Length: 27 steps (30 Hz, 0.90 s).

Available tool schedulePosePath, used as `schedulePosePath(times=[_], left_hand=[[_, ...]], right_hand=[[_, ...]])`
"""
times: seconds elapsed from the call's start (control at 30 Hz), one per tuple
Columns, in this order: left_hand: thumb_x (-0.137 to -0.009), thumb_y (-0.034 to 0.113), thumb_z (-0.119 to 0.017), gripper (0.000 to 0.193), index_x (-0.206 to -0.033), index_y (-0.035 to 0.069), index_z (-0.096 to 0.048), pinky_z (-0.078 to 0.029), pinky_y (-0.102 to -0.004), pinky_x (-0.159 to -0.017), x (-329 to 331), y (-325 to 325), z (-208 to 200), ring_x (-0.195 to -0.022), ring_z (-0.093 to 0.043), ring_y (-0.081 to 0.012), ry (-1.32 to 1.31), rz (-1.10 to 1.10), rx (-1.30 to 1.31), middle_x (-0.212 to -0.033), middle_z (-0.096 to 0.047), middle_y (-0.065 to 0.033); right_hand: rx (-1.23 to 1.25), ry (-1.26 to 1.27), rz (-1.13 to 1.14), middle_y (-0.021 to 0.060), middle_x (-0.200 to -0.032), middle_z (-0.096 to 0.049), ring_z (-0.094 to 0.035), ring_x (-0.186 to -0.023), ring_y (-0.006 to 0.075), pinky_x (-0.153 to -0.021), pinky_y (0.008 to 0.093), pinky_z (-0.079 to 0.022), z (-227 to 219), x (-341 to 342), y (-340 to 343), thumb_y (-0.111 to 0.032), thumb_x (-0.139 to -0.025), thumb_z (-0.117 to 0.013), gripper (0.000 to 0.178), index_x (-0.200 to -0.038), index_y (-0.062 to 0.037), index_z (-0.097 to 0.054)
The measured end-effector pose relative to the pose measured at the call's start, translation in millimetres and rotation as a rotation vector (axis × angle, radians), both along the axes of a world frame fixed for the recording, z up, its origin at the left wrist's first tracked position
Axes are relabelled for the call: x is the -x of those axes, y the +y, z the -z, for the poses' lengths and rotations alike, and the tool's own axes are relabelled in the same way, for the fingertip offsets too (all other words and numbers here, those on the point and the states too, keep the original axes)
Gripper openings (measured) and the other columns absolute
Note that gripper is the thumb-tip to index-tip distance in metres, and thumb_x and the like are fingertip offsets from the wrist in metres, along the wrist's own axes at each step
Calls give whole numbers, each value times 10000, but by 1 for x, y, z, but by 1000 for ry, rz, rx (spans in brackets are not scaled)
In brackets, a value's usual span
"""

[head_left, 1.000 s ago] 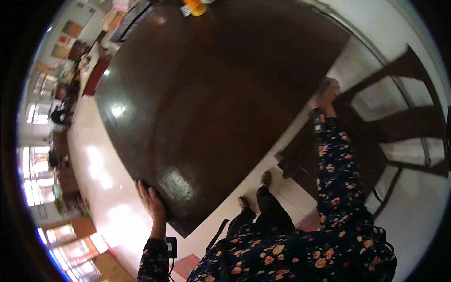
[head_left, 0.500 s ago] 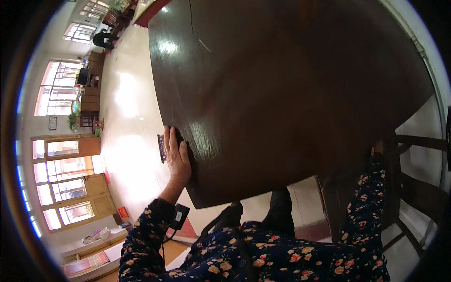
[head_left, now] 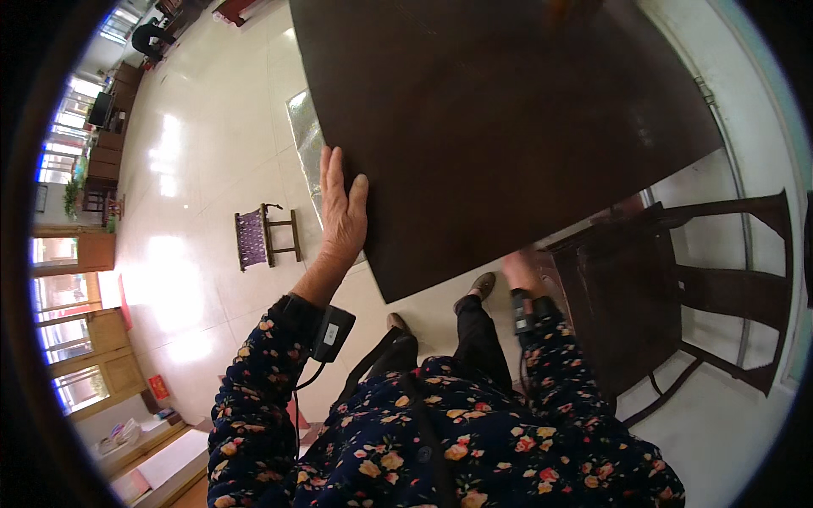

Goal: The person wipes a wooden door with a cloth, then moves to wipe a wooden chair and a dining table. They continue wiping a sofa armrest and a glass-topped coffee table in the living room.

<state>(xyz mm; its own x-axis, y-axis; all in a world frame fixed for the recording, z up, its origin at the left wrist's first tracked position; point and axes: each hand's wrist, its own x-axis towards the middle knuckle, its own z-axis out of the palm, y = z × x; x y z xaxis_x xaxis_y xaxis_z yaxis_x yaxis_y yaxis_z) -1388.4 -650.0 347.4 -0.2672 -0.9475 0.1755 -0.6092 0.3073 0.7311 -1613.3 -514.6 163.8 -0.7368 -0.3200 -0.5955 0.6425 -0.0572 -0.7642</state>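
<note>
A large dark brown tabletop point(head_left: 508, 127) fills the upper middle of the view, its near corner pointing toward my legs. My left hand point(head_left: 343, 207) rests flat against its left edge, fingers stretched out and thumb on top. A shiny greyish strip point(head_left: 305, 140) shows past that edge, beyond my fingertips. Blurred by motion, my right hand point(head_left: 521, 269) is at the tabletop's near edge, beside a dark wooden chair point(head_left: 614, 292). Its fingers are hidden, so its grip does not show. A small black device is strapped to each wrist.
A small stool point(head_left: 252, 240) with a purple woven seat stands on the pale tiled floor to the left. The chair's back point(head_left: 732, 292) is near the white wall and its pipe at right. Far off at upper left, a person point(head_left: 151, 38) bends over near cabinets.
My right hand has come from the chair side to the tabletop's near edge. The view has shifted; the tabletop's near corner sits higher, and the stool and shiny strip are now visible.
</note>
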Motion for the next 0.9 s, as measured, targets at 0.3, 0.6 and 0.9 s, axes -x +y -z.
schedulePosePath(times=[0.3, 0.6, 0.9], left_hand=[[-870, 186, -646, 495, -1305, -8, -511, -349, -462, -1092, -278, 36, 25, -1313, -409, -430, -339, 70, -167, -1438, -409, -268], [-776, 126, -586, 131, -805, 45, -685, -543, -466, -804, -557, 218, 147, -980, -632, -415, -557, -99, -580, -1054, -626, -297], [-890, 218, -592, 474, -1270, -60, -530, -510, -408, -927, -446, 204, 101, -1090, -630, -382, 40, -285, -774, -1158, -628, -302]], right_hand=[[-155, 60, -509, 109, -1088, -645, -619, -927, 219, -712, 368, -525, -45, -73, 35, -324, -814, -735, 477, -1126, 19, -624], [-295, 960, -316, 146, -1218, -603, -590, -1072, 251, -921, 390, -464, -309, -66, 67, -266, -929, -622, 413, -1211, 31, -566], [-390, 1565, -1135, 173, -980, -633, -613, -915, 355, -821, 433, -490, -317, -114, -54, -120, -777, -713, 409, -1161, -31, -600]])
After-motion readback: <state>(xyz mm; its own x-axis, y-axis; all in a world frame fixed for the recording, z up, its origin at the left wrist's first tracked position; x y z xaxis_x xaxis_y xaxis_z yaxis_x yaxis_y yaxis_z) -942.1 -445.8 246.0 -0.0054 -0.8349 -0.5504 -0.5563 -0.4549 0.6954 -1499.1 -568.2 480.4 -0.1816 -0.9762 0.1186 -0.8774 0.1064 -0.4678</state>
